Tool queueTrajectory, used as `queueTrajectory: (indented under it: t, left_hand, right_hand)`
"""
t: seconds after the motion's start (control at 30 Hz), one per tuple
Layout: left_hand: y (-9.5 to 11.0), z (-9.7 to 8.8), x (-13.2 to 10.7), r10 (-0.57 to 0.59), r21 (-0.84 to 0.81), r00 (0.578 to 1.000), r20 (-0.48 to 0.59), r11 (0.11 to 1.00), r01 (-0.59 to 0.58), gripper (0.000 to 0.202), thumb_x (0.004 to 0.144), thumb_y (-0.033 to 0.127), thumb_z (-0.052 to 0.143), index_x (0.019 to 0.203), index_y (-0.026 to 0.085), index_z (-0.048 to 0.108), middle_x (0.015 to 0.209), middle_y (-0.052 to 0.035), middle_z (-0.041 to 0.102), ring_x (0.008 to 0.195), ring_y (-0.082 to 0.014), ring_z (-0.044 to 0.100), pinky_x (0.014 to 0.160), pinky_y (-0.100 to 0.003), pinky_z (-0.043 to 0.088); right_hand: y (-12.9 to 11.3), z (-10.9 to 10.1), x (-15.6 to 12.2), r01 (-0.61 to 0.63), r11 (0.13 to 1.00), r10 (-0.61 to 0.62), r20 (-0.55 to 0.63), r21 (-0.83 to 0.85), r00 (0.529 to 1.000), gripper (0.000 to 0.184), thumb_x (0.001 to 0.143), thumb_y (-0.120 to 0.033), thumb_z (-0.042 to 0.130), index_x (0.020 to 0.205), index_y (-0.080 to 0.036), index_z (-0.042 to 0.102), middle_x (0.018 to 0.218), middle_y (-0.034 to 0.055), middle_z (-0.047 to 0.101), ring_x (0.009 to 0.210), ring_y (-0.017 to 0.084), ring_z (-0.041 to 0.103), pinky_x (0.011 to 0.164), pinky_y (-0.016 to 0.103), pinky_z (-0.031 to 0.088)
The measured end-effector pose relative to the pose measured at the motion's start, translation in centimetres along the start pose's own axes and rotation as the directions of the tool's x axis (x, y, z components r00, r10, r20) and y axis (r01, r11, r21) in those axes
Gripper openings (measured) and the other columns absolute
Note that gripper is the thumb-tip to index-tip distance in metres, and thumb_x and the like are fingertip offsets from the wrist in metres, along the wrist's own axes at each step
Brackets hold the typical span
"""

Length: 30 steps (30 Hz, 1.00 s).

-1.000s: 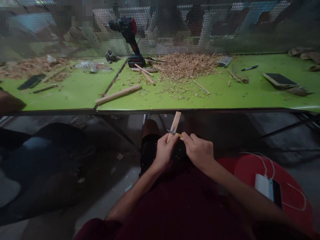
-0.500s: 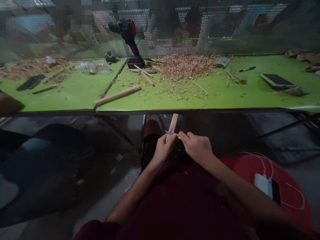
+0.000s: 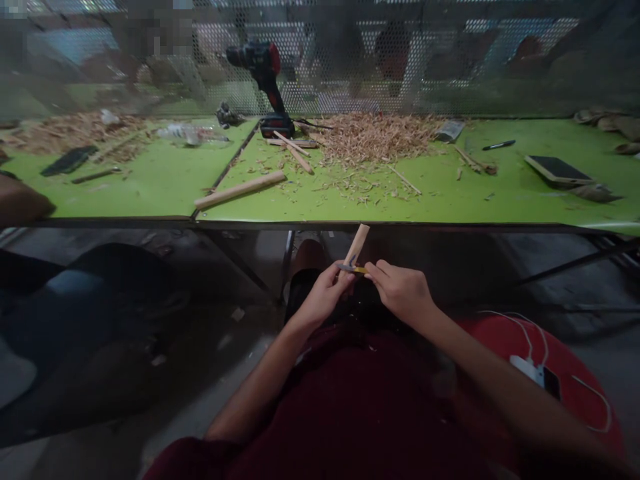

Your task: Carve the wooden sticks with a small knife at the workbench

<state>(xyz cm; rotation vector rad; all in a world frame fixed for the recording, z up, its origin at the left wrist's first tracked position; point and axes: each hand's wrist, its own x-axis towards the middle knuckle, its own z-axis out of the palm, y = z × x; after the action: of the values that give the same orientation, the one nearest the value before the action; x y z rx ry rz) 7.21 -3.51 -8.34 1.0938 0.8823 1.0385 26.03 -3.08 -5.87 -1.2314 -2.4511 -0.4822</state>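
My left hand (image 3: pixel 323 293) is closed around the lower end of a short wooden stick (image 3: pixel 356 243), which points up and slightly right just below the green table's front edge (image 3: pixel 350 223). My right hand (image 3: pixel 400 290) pinches a small knife (image 3: pixel 353 269) with a yellow handle. Its blade lies across the stick right above my left thumb. Both hands are over my lap, close together.
On the green table lie a pile of wood shavings (image 3: pixel 373 137), a thick wooden dowel (image 3: pixel 240 190), thinner sticks (image 3: pixel 295 150), a cordless drill (image 3: pixel 265 80), a pen (image 3: pixel 499 144) and a phone (image 3: pixel 557 170). A red stool (image 3: pixel 575 373) at my right carries a power bank. Another person's arm (image 3: pixel 20 200) is at the left.
The hands, stick and knife shifted slightly up and right in view as the camera moved. The blade stays against the stick near my left thumb.
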Motion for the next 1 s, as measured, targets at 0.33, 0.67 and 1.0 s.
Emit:
queueTrajectory:
  t: [0.33, 0.67, 1.0]
  left_hand:
    - [-1.2, 1.2, 0.0, 0.020, 0.018, 0.975, -0.221, 1.000, -0.016, 0.041, 0.080, 0.055, 0.071, 0.084, 0.016, 0.058, 0.057, 0.0089, 0.035, 0.049, -0.0050, 0.026, 0.045, -0.019, 0.020]
    - [-1.0, 1.4, 0.1, 0.119, 0.159, 0.948, -0.294, 0.985, -0.074, 0.037, 0.083, 0.051, 0.067, 0.076, 0.015, 0.060, 0.059, 0.0065, 0.040, 0.053, -0.0070, 0.029, 0.050, -0.021, 0.026]
    - [-1.5, 1.5, 0.2, 0.040, 0.090, 0.945, -0.323, 0.996, -0.012, 0.043, 0.077, 0.055, 0.072, 0.076, 0.013, 0.064, 0.058, 0.0064, 0.039, 0.053, -0.0064, 0.027, 0.048, -0.021, 0.022]
  right_hand:
    - [-1.4, 0.5, -0.3, -0.105, 0.994, 0.105, 0.006, 0.016, 0.994, 0.040, 0.107, -0.034, 0.037, 0.114, -0.019, 0.073, 0.079, 0.0018, 0.071, 0.058, 0.011, 0.054, 0.053, 0.030, 0.022]
    - [-2.6, 0.1, -0.1, -0.189, 0.980, 0.192, 0.041, -0.056, 0.981, 0.040, 0.107, -0.034, 0.036, 0.112, -0.019, 0.073, 0.077, 0.0025, 0.068, 0.057, 0.011, 0.050, 0.053, 0.031, 0.019]
    - [-3.2, 0.5, -0.7, -0.235, 0.967, 0.237, 0.010, -0.098, 0.971, 0.035, 0.106, -0.031, 0.039, 0.112, -0.020, 0.071, 0.077, 0.0016, 0.068, 0.056, 0.011, 0.054, 0.052, 0.030, 0.020]
